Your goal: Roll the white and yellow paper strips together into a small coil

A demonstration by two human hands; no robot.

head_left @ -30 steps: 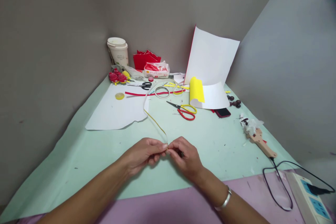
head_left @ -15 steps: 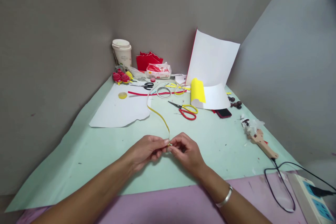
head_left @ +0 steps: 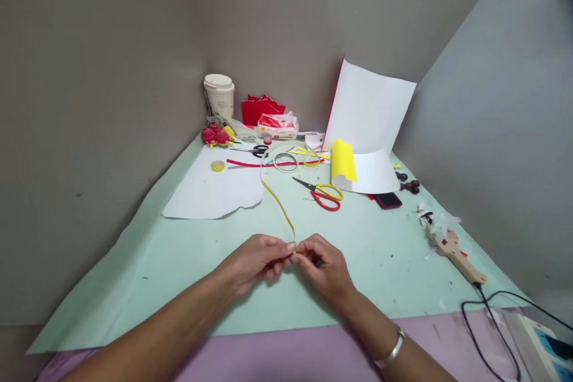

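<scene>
Both hands meet over the front of the pale green sheet. My left hand (head_left: 264, 259) pinches a narrow yellow paper strip (head_left: 281, 206) between thumb and fingers. My right hand (head_left: 324, 265) is closed at the same end of the strip, its fingertips touching those of the left. From the hands the strip runs up and away in a long curve toward the back of the table. The end inside the fingers is mostly hidden. Beyond the hands lie scissors (head_left: 326, 196) with one yellow and one red handle.
White paper (head_left: 210, 197) lies left, with yellow tape (head_left: 217, 166) on it. Behind are black scissors (head_left: 257, 151), a white ring (head_left: 285, 162), red strip (head_left: 242, 163) and cup (head_left: 219, 98). To the right are rolled yellow paper (head_left: 342, 161), a phone (head_left: 388, 200) and a corded glue gun (head_left: 459, 258).
The whole view has shifted, so everything appears slightly farther right and lower. Both hands keep hold of the strip's end, with the fingertips moving only slightly against each other.
</scene>
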